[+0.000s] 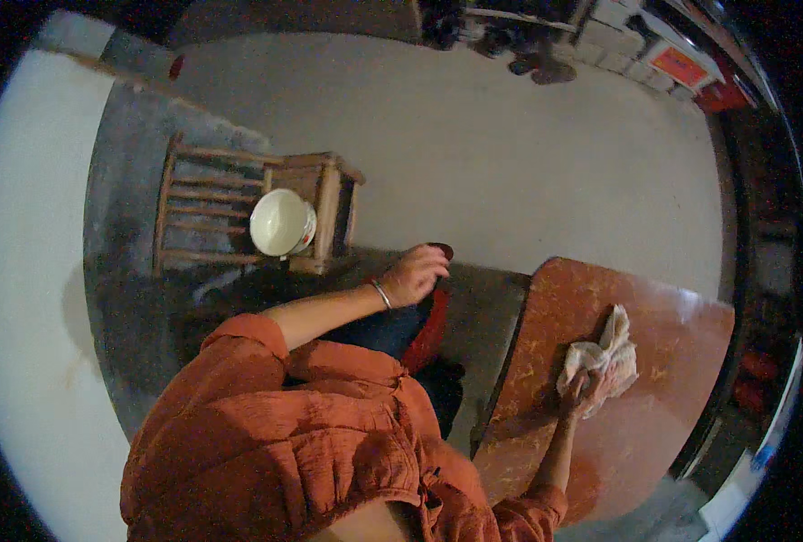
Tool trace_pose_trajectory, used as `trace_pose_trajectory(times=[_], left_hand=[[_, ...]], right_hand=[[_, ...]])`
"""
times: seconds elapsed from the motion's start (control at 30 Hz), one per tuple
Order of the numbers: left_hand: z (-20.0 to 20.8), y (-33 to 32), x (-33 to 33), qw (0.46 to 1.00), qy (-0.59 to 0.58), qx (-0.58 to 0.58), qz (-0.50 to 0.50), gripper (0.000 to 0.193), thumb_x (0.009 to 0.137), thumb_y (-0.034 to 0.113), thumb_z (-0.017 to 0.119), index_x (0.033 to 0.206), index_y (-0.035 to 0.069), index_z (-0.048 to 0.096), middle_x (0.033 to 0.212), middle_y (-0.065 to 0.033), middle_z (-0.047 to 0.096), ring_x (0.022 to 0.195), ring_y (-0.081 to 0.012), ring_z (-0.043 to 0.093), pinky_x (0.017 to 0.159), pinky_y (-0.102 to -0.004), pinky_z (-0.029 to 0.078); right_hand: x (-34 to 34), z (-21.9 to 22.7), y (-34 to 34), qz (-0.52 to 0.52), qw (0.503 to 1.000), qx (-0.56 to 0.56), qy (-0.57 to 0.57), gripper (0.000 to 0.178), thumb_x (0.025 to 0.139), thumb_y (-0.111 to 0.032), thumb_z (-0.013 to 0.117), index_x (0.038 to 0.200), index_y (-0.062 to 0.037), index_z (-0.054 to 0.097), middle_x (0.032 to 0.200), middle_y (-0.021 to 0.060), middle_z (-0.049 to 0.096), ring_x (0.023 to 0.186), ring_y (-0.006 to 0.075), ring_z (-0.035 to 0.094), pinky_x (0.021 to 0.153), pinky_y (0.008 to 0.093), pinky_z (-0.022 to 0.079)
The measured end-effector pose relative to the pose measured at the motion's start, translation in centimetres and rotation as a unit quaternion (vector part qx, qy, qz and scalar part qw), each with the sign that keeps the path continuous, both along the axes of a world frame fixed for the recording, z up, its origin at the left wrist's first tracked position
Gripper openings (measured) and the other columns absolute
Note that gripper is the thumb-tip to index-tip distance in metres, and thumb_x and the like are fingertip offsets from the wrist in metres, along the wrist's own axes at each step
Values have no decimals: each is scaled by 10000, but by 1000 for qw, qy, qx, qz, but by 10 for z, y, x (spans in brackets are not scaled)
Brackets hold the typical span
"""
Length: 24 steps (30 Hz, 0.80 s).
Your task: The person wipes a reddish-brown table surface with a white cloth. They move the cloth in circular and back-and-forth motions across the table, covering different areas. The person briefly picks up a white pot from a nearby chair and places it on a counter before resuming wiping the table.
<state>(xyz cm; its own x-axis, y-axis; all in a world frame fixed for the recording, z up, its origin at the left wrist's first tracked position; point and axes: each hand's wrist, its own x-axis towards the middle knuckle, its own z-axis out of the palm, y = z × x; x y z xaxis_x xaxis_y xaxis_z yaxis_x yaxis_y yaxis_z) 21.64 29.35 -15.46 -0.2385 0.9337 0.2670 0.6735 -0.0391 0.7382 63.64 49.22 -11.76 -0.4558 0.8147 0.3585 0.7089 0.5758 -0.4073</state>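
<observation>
On the reddish-brown tabletop (537,352) at the right, my right hand (586,390) presses down on a crumpled whitish cloth (615,343). The fingers are partly hidden in the folds of the cloth, which lies bunched ahead of the hand. My left hand (415,275) hangs in the air above my leg, away from the table, with a thin bracelet on its wrist. Its fingers are loosely bent, and nothing shows in them. A dark reddish shape, of a kind I cannot make out, shows just behind the fingertips.
At the left, a wooden chair (211,206) with a slatted back bears a cream-coloured enamel bowl (279,222). A white wall (35,271) runs along the left side. Shoes (546,70) and boxes (614,61) line the far edge of the grey floor (519,163).
</observation>
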Motion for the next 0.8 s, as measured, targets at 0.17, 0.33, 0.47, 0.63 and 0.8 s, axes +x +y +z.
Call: trace_pose_trajectory(times=[0.17, 0.33, 0.47, 0.63, 0.8], left_hand=[[-95, -90, -108, 851, -54, -157, 498, 271, 762, 131, 613, 1027, 76, 617, 1029, -144, 616, 1009, -340, 550, 864, -433, 441], [-181, -183, -167, 506, -515, -85, 687, 426, 827, 356, 606, 1061, 0, 608, 1012, -154, 658, 924, -304, 622, 784, -420, 488], [-205, -219, -187, 428, -389, -173, 797, 511, 808, 400, 655, 1083, -26, 593, 1007, -156, 663, 922, -280, 640, 737, -411, 520], [-206, -268, -183, 408, -248, -394, 785, 528, 801, 390, 678, 1113, -23, 575, 1000, -170, 642, 929, -267, 629, 733, -408, 527], [-205, -287, -186, 484, -372, -431, 665, 511, 846, 378, 638, 1157, -18, 552, 1016, -179, 607, 930, -248, 607, 770, -395, 513]], right_hand=[[21, -23, 8, -68, 997, -34, -10, 369, 902, -270, 565, 1132, 18, 533, 1362, 222, 414, 1238, 358, 409, 994, 441, 352], [20, -45, 20, -102, 993, -57, -35, 408, 902, -279, 563, 1187, 6, 505, 1370, 207, 404, 1242, 347, 401, 1003, 430, 345], [18, -58, 25, -126, 987, -72, -67, 426, 900, -281, 564, 1214, -4, 487, 1378, 201, 396, 1252, 346, 392, 1013, 432, 336], [25, -69, 22, -169, 978, -79, -94, 451, 897, -283, 564, 1247, -16, 464, 1388, 194, 385, 1265, 344, 379, 1027, 433, 324], [21, -83, 26, -203, 971, -90, -92, 480, 894, -286, 565, 1279, -28, 442, 1398, 186, 375, 1277, 342, 367, 1040, 435, 312]])
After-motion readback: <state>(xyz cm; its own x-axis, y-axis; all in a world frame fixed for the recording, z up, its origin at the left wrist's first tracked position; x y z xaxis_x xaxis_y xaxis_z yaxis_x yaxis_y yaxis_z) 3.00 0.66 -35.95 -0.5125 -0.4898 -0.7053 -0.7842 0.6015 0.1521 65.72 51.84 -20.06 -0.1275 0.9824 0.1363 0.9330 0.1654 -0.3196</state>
